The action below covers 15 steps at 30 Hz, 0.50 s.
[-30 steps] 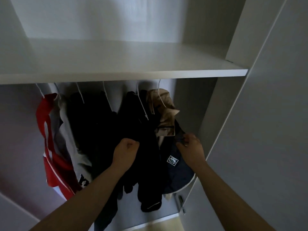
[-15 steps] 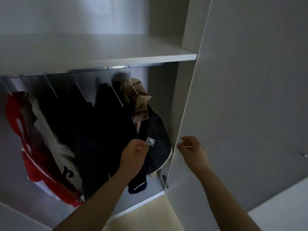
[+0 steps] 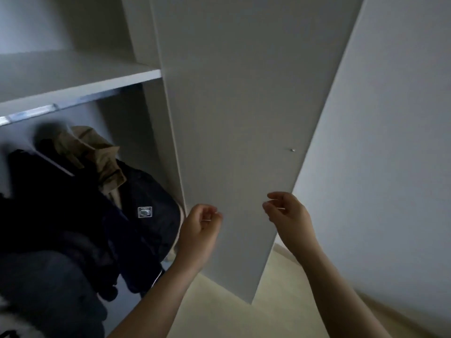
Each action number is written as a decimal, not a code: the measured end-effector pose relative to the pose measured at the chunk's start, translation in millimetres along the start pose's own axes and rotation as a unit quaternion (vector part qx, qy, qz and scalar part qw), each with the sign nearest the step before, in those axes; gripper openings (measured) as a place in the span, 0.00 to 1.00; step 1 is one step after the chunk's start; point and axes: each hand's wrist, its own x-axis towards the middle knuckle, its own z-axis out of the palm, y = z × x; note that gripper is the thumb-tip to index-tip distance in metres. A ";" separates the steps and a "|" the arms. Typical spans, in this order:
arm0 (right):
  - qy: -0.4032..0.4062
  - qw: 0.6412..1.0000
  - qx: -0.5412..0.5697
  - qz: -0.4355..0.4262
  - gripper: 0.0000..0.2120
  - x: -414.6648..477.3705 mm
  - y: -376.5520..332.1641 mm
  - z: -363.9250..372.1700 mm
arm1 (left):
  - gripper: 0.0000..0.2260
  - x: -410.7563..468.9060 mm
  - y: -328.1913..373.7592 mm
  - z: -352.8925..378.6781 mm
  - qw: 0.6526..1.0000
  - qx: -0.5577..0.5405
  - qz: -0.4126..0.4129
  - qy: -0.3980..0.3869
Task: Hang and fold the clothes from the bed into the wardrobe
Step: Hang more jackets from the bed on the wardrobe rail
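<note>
A white door [image 3: 231, 142] stands beside a navy jacket [image 3: 156, 191] bearing a small white-edged patch [image 3: 144, 212]. Left of the door, a tan garment [image 3: 97, 152] hangs among black clothes [image 3: 48, 191]; below the door, the floor [image 3: 219, 308] is cream.

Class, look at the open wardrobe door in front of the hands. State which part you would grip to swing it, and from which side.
Grip the wardrobe door by its free right edge, near the small screw, coming from the right with the right hand, which is nearest. This face is flat with no handle showing, and the panel looks thin enough to pinch.
</note>
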 end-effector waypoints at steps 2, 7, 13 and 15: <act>0.054 0.998 0.018 0.022 0.07 -23.1 3.8 -21.3 | 0.03 -6.6 1.4 13.3 0.998 0.009 0.021 -0.061; 0.180 0.980 0.026 0.080 0.08 -94.5 18.5 -72.0 | 0.03 -40.2 8.8 60.3 0.976 0.009 0.065 -0.209; 0.323 0.939 0.009 0.117 0.08 -193.6 37.0 -141.1 | 0.01 -119.2 24.4 123.7 0.931 0.004 0.090 -0.354; 0.377 0.917 0.011 0.131 0.07 -232.2 43.9 -167.5 | 0.01 -155.7 31.4 146.2 0.907 0.006 0.112 -0.407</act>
